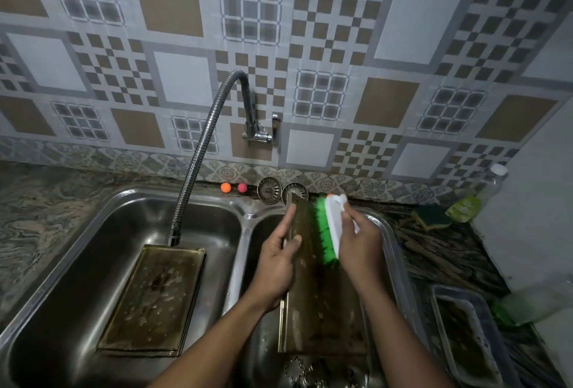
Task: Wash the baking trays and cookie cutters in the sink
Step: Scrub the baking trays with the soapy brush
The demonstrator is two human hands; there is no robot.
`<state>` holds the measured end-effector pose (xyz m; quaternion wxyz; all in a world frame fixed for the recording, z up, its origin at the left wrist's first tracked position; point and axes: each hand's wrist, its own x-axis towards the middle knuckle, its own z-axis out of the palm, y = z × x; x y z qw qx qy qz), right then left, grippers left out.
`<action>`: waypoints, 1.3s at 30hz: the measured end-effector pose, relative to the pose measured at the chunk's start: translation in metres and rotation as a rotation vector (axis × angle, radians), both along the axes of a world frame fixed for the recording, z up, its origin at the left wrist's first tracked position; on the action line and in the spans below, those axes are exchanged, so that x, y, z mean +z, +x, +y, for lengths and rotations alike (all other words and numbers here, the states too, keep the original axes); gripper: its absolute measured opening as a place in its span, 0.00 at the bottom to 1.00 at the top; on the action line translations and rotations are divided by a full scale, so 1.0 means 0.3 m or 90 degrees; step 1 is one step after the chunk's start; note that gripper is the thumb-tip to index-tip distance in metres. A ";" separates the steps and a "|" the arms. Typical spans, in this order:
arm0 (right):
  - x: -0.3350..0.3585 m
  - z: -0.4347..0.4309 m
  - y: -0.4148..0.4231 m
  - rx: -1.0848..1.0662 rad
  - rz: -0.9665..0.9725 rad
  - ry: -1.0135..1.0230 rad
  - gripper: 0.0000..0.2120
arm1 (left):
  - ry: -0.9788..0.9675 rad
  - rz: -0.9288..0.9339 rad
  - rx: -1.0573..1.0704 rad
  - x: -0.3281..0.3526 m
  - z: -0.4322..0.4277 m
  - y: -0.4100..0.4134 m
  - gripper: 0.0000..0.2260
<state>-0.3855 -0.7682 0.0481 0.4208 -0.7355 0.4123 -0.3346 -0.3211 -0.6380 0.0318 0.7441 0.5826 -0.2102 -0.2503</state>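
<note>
A: So, where's the tray relative to the hands?

B: The baking tray [322,304] sits lengthwise in the right basin of the sink [93,210]. The left hand [280,259] grips its left rim, thumb on the top face, fingers curled under the edge. The right hand [359,241] is wrapped round the white back of a scrub brush [330,229]. Green bristles are down on the tray's far half, just right of the left hand.

A: Other pieces?

B: A second baking tray [155,297] lies flat in the left basin, its far end under the flexible faucet hose [198,155] nozzle, well apart from both hands. The cookie cutters [297,370] lie in the right basin at the held tray's near end.

A: What can't you read?

B: The cutters are dark and clipped by the frame bottom, so shapes and count are unclear. The right forearm covers the tray's right edge. I can't tell whether that tray is tilted or flat. The rectangular container [465,325] on the right surface [449,257] has murky contents.
</note>
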 end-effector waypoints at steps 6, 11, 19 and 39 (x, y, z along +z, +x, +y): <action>0.043 0.204 -0.005 0.107 -0.091 -0.024 0.14 | -0.018 0.052 0.100 -0.001 -0.027 0.036 0.20; -0.057 0.150 -0.122 0.036 -0.015 -0.034 0.14 | -0.016 -0.012 0.143 -0.003 -0.005 0.063 0.19; 0.064 0.055 0.048 -0.008 -0.042 0.061 0.14 | -0.019 -0.052 0.074 -0.007 -0.016 -0.006 0.20; 0.038 0.168 -0.028 0.054 -0.100 0.022 0.15 | -0.053 -0.015 0.223 0.028 -0.030 0.078 0.20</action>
